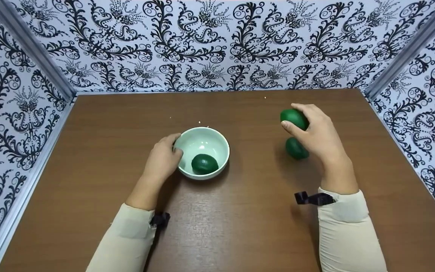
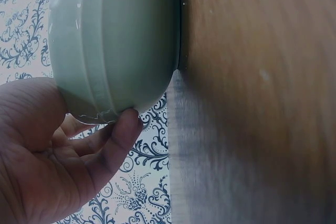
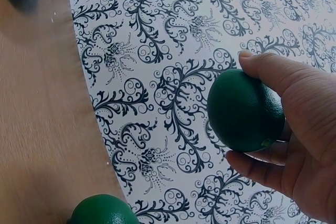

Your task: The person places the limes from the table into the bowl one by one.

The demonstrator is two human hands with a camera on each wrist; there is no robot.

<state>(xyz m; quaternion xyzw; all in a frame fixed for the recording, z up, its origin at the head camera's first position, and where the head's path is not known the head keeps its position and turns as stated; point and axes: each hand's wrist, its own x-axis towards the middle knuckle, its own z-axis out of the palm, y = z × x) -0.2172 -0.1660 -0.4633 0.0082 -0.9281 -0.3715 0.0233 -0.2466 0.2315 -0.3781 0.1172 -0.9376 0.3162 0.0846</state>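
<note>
right hand (image 1: pixel 317 132) raised above table (image 1: pixel 247 226), fingers curled round green fruit (image 1: pixel 292 118); left hand (image 1: pixel 162 156) pinching bowl (image 1: pixel 202 140) wall.

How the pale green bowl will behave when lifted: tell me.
The bowl looks glossy, so it may feel slippery. It is probably stiff, unbent where the left hand grips it. The rounded green object inside could roll if the bowl tilts.

Head view bright; glint in bowl (image 1: pixel 206 142), table (image 1: pixel 217 223) sheen toward 6 o'clock; left-wrist view soft, 3 o'clock blurred.
</note>
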